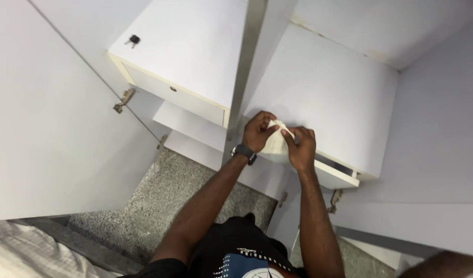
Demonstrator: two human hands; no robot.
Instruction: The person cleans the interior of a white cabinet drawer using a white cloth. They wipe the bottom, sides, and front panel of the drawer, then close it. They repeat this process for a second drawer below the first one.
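Observation:
Both my hands hold a small white cloth (275, 145) in front of an open white cupboard. My left hand (257, 131), with a black watch on its wrist, pinches the cloth's upper left edge. My right hand (300, 148) grips its right side, fingers closed over the fabric. The cloth hangs bunched between them, just above the front edge of a white shelf (326, 92).
An open cupboard door (51, 118) with metal hinges stands at the left. A white drawer unit (190, 49) with a key in its lock sits at upper left. The floor (164, 201) is grey speckled stone. A white wall panel (442, 134) closes the right side.

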